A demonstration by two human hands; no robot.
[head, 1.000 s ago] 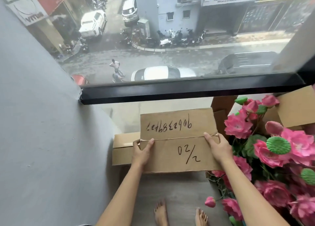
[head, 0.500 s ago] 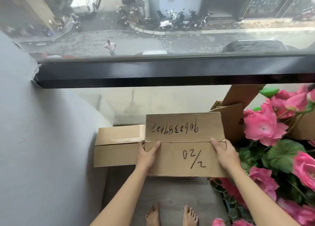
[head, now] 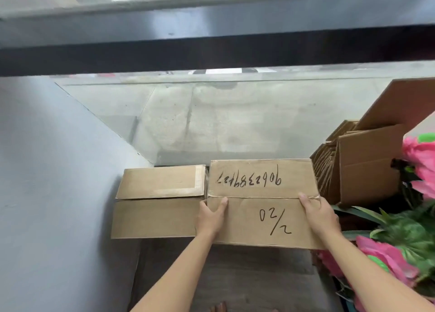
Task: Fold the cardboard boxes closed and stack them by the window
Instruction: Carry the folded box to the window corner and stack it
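A closed cardboard box (head: 261, 194) with handwritten numbers and "02/2" sits low by the window glass (head: 211, 123). My left hand (head: 210, 215) grips its left front edge, thumb on the near flap. My right hand (head: 319, 214) holds its right front part, thumb at the seam between the flaps. A second closed cardboard box (head: 160, 201) stands directly to its left, touching it, against the grey wall (head: 54, 182).
Flattened and open cardboard (head: 362, 165) leans at the right by the glass. Pink artificial flowers with green leaves (head: 404, 238) crowd the right edge. A dark window frame bar (head: 211, 50) runs across above. Grey floor (head: 235, 283) lies below the boxes.
The marked box has gone down and forward toward the glass, beside the left box. The view has tilted down; the street has nearly left the frame.
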